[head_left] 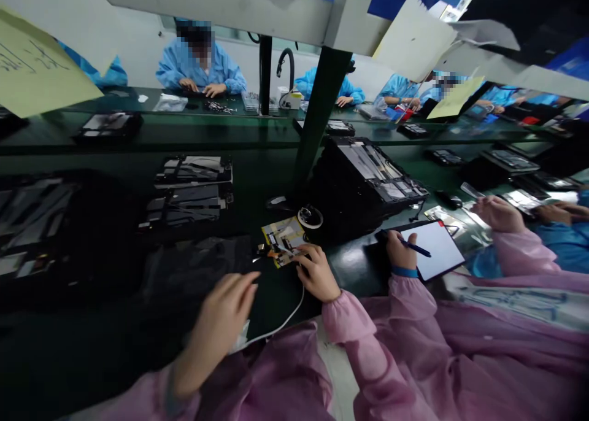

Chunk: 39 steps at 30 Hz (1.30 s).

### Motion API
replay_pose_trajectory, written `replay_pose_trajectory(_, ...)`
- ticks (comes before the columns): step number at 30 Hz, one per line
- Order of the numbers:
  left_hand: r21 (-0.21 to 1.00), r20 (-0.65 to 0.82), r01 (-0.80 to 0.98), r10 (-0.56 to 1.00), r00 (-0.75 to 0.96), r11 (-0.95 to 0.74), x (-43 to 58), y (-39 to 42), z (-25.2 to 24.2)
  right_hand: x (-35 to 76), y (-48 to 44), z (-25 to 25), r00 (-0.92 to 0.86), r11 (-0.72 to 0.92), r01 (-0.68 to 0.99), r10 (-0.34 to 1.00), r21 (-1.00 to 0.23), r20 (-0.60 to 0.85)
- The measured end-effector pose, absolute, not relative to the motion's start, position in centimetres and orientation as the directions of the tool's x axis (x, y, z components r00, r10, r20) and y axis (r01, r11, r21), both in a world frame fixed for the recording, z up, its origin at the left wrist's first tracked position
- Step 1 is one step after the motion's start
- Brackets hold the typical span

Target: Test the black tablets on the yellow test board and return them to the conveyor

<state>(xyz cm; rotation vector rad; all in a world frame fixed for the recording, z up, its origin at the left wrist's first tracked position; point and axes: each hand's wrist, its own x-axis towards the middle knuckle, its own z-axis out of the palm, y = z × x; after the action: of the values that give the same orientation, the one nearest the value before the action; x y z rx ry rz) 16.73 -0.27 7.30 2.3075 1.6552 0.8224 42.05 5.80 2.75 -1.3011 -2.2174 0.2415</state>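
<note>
A yellow-edged circuit board (pixel 280 232) lies on the dark green bench ahead of me. My right hand (pixel 318 275) is at its lower right corner, fingers bent over it and thumb at the near edge. My left hand (pixel 217 323) hovers lower left of the board, slightly blurred, fingers stretched out and holding nothing. A small metal-ended connector (pixel 261 250) sits at the board's left edge. From beside my right hand, a white cable (pixel 288 320) curves down towards my lap. Behind the board lies a coiled white cable (pixel 310 217).
A tall stack of opened device housings (pixel 377 169) stands right of the board. More housings (pixel 193 170) lie at left, near a dark sheet (pixel 197 261). To my right, a co-worker's hand (pixel 401 249) holds a pen over a tablet (pixel 435 249). A green post (pixel 322 102) rises ahead.
</note>
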Motion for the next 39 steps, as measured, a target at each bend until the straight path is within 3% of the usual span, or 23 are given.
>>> replay_pose_trajectory(2, 0.365, 0.19, 0.816, 0.894, 0.406, -0.449, 21.9, 1.5, 6.6, 41.9, 5.4, 2.2, -0.356, 0.472, 0.804, 0.869, -0.361, 0.342)
replay_pose_trajectory(4, 0.277, 0.08, 0.85, 0.893, 0.444, -0.448, 25.7, 3.6, 5.5, 41.6, 5.4, 1.8, -0.3, 0.409, 0.853, 0.893, -0.325, 0.336)
replay_pose_trajectory(9, 0.222, 0.077, 0.869, 0.897, 0.436, -0.442, 27.5, 6.1, 3.7, 41.5, 5.3, 1.8, -0.251, 0.345, 0.904, 0.907, -0.252, 0.339)
replay_pose_trajectory(13, 0.2, 0.096, 0.879, 0.902, 0.422, -0.433, 25.7, 5.9, 4.0, 41.8, 5.6, 1.9, -0.271, 0.373, 0.885, 0.9, -0.28, 0.341)
replay_pose_trajectory(18, 0.207, 0.108, 0.887, 0.91, 0.4, -0.414, 25.0, 5.8, 4.7, 41.6, 6.4, 1.4, -0.337, 0.47, 0.76, 0.875, -0.448, 0.346)
replay_pose_trajectory(22, 0.225, 0.098, 0.868, 0.897, 0.431, -0.442, 25.3, 5.7, 4.7, 41.2, 6.5, 1.2, -0.349, 0.494, 0.702, 0.866, -0.513, 0.357)
replay_pose_trajectory(39, 0.355, 0.012, 0.877, 0.94, 0.341, -0.323, 26.1, 4.9, 3.2, 40.9, 6.0, 1.8, -0.451, 0.616, 0.637, 0.785, -0.462, 0.425)
